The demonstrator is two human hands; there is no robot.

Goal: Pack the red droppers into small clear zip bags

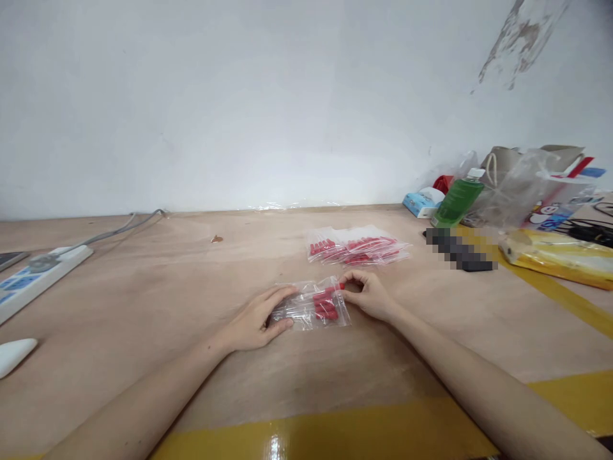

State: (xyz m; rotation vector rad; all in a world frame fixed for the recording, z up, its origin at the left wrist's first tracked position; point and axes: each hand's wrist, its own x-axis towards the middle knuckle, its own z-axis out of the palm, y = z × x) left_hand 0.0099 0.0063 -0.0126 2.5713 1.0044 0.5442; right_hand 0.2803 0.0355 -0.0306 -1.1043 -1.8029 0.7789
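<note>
A clear zip bag (299, 308) lies flat on the table in front of me, with several slim clear tubes in it that have red bulb-like ends (326, 306), like droppers. My left hand (261, 317) holds the bag's left end, thumb on the near side and fingers on the far side. At the bag's upper right corner, my right hand (368, 294) pinches the red end of one dropper (336, 287) between thumb and forefinger. Whether that dropper is fully inside the bag I cannot tell. Behind lies a pile of similar filled bags (364, 246).
A white power strip (48, 278) with a grey cable lies at left, near a white object (16, 354). At right are a green bottle (458, 201), a blue box (421, 204), a dark pixelated item (457, 249), and a yellow package (560, 255). Yellow tape (311, 431) edges the table.
</note>
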